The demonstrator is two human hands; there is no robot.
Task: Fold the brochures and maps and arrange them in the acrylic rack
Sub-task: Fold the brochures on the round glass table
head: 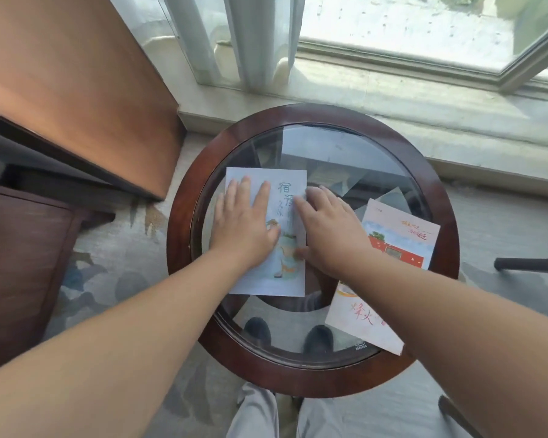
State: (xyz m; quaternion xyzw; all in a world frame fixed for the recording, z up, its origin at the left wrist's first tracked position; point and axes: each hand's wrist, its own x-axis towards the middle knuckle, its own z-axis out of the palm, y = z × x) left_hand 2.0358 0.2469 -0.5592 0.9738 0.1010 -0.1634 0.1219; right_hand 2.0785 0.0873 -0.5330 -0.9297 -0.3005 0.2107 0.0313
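Observation:
A pale blue brochure (290, 279) with Chinese lettering lies flat on the round glass-topped table (437, 197). My left hand (244, 222) presses on its left half with straight fingers. My right hand (326, 229) lies flat over its right edge, fingers pointing up and left. To the right lies a brochure with a red building picture (402, 241). A white brochure with red brush lettering (361, 320) sits below it, partly under my right forearm. No acrylic rack shows in this view.
The table has a dark wooden rim (184, 235) and stands by a window sill (393, 99) with a pale curtain (260, 39). A wooden cabinet (76, 90) stands at the left. A dark chair leg (532, 265) is at the right. My feet show through the glass.

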